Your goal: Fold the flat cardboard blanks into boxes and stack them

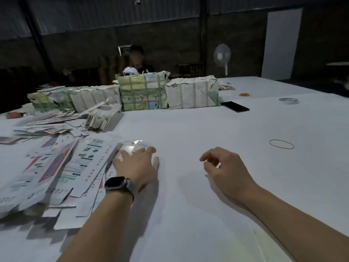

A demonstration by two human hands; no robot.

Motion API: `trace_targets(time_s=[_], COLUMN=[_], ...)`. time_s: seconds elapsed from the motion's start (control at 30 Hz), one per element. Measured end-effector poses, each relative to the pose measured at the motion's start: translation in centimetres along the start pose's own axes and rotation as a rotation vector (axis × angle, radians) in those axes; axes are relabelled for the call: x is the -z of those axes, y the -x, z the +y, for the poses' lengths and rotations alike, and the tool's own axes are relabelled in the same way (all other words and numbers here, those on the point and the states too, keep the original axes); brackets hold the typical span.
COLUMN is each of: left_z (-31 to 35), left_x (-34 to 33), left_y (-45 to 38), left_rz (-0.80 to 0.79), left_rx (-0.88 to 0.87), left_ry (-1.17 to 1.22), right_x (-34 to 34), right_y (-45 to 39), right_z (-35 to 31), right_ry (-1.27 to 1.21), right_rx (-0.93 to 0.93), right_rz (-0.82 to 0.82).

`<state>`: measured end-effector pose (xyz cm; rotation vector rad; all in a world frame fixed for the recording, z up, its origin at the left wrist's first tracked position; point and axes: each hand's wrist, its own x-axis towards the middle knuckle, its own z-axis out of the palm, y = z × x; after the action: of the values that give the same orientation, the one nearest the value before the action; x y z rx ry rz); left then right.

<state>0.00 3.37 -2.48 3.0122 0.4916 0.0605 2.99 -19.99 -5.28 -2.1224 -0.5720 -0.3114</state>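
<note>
Two bare hands are seen over the white table [198, 129], and the wristwatch [115, 183] on the left forearm is taken as the landmark. Just beyond the watch, the left hand [138, 165] is laid palm down with its fingers spread and fairly straight, their tips resting on the far rounded end of one flat cardboard blank [132, 146]; nothing is gripped. To the right of the watch, well apart from it, the right hand [221, 167] is held above the bare table with its fingers loosely curled and nothing in them. To the left of the watch, one loose, fanned heap of printed flat blanks [62, 171] is spread on the table; the exact number cannot be counted. Their long axes run from near left to far right, with the barcoded ends pointed away from the wearer. Farther off, beyond and left of the watch, a second, messier scatter of smaller blanks [62, 121] is seen, with one tilted bundle [103, 116] leaning at its right end. Beyond that, four wrapped packs [143, 91] are lined up across the table. To the far right of the watch, one rubber band [281, 144], one dark phone [235, 106], one tape roll [288, 100] and one small orange heap [245, 94] are laid out separately. Behind the packs one seated person [138, 61] is visible, and one standing fan [222, 55] farther right.
</note>
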Motion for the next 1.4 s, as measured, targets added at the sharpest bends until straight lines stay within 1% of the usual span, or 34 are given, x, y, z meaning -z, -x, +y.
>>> trace_targets(time_s=[0.27, 0.33, 0.4, 0.5, 0.6, 0.63, 0.7, 0.77, 0.8, 0.83, 0.9, 0.93, 0.97, 1.07, 1.13, 1.2, 1.3, 1.4], left_z=[1.0, 1.3, 1.9, 3.6, 5.5, 6.0, 6.5, 6.8, 7.0, 7.1, 7.5, 7.6, 7.6, 7.1, 7.3, 8.0, 8.9, 8.8], left_x=[0.5, 0.9, 1.7, 3.1, 4.4, 4.7, 4.9, 4.9, 4.9, 4.8, 4.7, 4.6, 4.4, 3.8, 3.0, 1.8, 0.4, -0.2], left_y=[0.6, 1.0, 1.7, 3.3, 5.5, 6.0, 6.7, 6.7, 6.7, 6.8, 7.1, 7.0, 6.8, 5.3, 4.7, 4.6, 4.5, 4.2], left_rz=[0.127, 0.192, 0.292, 0.493, 0.662, 0.688, 0.711, 0.73, 0.715, 0.663, 0.453, 0.337, 0.257, 0.131, 0.059, 0.076, 0.124, 0.067], left_rx=[-0.053, -0.099, -0.157, -0.292, -0.462, -0.529, -0.67, -0.771, -0.797, -0.799, -0.735, -0.682, -0.616, -0.404, -0.328, -0.289, -0.32, -0.345], left_ry=[0.065, 0.06, 0.085, 0.153, 0.226, 0.258, 0.347, 0.5, 0.609, 0.747, 1.081, 1.243, 1.371, 1.59, 1.616, 1.522, 1.436, 1.488], right_x=[-0.1, -0.1, -0.1, -0.3, -0.6, -0.5, -0.5, -0.5, -0.4, -0.3, -0.2, 0.0, 0.1, 0.4, 0.3, -0.2, -0.7, -0.6], right_y=[0.1, 0.1, 0.0, -0.2, -0.4, -0.5, -0.6, -0.5, -0.5, -0.5, -0.4, -0.3, -0.2, 0.0, 0.1, 0.5, 0.8, 0.7], right_z=[-0.1, -0.2, -0.2, -0.1, -0.6, -0.9, -1.5, -2.0, -2.3, -2.5, -2.7, -2.8, -2.8, -2.4, -2.1, -2.0, -2.3, -2.3], right_ry=[-0.024, -0.014, -0.013, -0.03, -0.125, -0.188, -0.399, -0.552, -0.599, -0.645, -0.738, -0.766, -0.774, -0.725, -0.676, -0.621, -0.605, -0.614], right_rx=[0.007, 0.008, 0.013, 0.012, 0.003, -0.008, -0.06, -0.073, -0.056, -0.038, -0.033, -0.035, -0.033, -0.035, -0.031, -0.01, 0.022, 0.011], right_rz=[-0.001, -0.005, -0.004, 0.011, 0.049, 0.046, -0.012, -0.059, -0.067, -0.065, -0.047, -0.039, -0.032, -0.034, -0.057, -0.085, -0.106, -0.127])
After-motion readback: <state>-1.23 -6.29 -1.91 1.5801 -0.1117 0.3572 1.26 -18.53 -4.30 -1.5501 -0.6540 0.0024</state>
